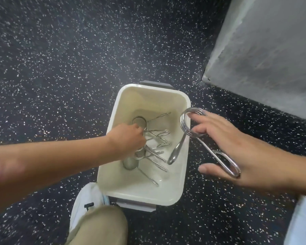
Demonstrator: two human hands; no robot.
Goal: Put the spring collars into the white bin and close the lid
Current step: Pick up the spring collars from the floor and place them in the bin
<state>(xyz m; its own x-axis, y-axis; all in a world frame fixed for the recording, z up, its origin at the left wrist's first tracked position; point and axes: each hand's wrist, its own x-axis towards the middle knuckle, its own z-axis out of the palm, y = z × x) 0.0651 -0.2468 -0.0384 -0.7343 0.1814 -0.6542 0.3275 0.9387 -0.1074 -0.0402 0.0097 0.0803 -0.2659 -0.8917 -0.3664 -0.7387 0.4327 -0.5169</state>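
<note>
Several spring collars (155,137) lie tangled on the bottom of the white bin (148,96), which stands open on the speckled floor (60,68). One more collar (184,121) hangs over the bin's right rim, its coil threaded on the outstretched fingers of the right hand (237,144). The left hand (127,138) is down among the pile, fingers curled; whether it grips one cannot be told. The hung collar could slide off outside the rim, or the tangled handles could snag fingers.

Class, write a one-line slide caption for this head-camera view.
Left hand reaches among spring collars in the white bin while another collar hangs looped on fingers of the right hand.
</note>
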